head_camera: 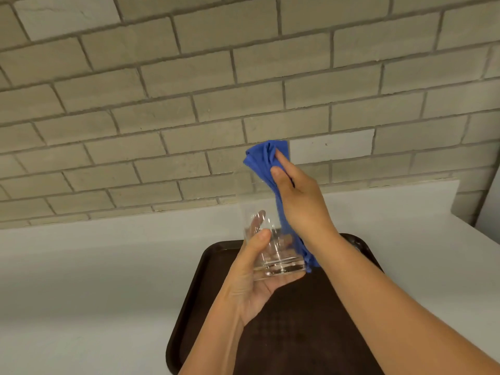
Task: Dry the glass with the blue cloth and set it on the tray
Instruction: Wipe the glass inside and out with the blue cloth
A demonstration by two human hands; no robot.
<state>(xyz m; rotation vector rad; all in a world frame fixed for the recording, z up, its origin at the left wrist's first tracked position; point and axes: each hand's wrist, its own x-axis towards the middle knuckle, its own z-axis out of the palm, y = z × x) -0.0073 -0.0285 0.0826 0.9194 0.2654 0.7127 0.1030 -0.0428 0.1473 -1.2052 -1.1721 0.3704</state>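
I see the left hand curled around the clear glass over the brown tray, the right hand gripping the blue cloth.

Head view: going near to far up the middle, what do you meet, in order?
tray → left hand → glass → right hand → blue cloth → brick wall

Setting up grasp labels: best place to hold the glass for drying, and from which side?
Probably the lower side wall of the glass, from the left, as the left hand has it: the mouth points up and is free for the blue cloth.
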